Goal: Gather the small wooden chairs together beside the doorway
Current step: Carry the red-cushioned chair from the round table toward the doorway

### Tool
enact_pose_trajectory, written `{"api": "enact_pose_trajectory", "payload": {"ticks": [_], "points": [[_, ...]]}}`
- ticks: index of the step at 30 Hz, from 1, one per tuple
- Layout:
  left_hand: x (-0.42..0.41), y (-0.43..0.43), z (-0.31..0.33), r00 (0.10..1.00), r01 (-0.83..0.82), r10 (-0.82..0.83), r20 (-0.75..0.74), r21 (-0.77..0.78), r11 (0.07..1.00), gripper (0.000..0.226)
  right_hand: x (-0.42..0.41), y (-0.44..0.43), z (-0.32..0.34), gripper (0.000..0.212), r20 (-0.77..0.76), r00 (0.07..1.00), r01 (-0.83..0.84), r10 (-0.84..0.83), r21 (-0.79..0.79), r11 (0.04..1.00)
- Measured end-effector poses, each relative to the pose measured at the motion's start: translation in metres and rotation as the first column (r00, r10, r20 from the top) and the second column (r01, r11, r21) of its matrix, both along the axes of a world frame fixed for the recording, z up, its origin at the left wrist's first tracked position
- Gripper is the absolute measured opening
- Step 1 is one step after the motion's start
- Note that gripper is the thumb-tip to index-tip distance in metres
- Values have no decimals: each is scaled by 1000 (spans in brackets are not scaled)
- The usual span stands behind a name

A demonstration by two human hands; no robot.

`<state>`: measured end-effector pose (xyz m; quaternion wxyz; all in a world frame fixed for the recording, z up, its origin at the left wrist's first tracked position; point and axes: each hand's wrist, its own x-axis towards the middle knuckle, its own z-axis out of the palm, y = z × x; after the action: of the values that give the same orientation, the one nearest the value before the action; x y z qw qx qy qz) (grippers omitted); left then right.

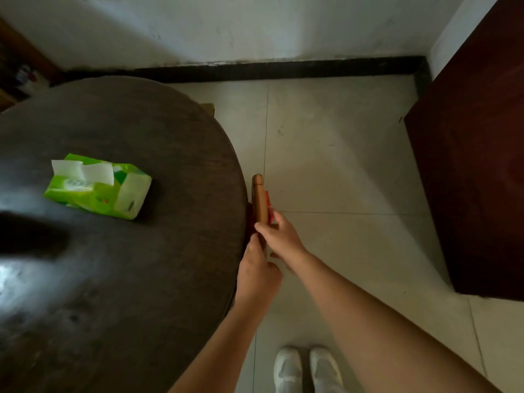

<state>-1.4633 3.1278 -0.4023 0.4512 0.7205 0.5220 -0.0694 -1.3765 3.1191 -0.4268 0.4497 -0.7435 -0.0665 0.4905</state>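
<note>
A small wooden chair (260, 198) stands tucked against the right edge of the round table; only the light brown top rail of its back shows, with a bit of red beside it. My right hand (279, 236) is closed around the rail from the right. Just below it, my left hand (256, 272) grips the same rail from the table side. The seat and legs are hidden under the table and behind my hands.
The dark round table (119, 279) fills the left and carries a green tissue pack (97, 186). A dark red wooden door or cabinet (476, 177) stands at the right. White wall with black skirting (283, 70) lies ahead; pale floor tiles (340, 165) between. My white shoes (307, 368) are below.
</note>
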Motion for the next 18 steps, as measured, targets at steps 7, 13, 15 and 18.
{"api": "enact_pose_trajectory", "payload": {"ticks": [7, 13, 15, 18], "points": [[0, 7, -11, 1000, -16, 16, -21, 28, 1000, 60, 1, 28, -15, 69, 63, 998, -17, 20, -54, 998], [-2, 10, -21, 989, 70, -64, -136, 38, 997, 55, -2, 22, -21, 66, 99, 995, -15, 21, -52, 999], [-2, 10, -24, 983, 26, -39, -180, -73, 997, 46, -5, 11, -21, 67, 109, 994, 1, 4, -50, 999], [-4, 2, -21, 971, 68, -109, -211, -191, 979, 40, -9, -10, -20, 70, 109, 994, 32, -26, -50, 998]]}}
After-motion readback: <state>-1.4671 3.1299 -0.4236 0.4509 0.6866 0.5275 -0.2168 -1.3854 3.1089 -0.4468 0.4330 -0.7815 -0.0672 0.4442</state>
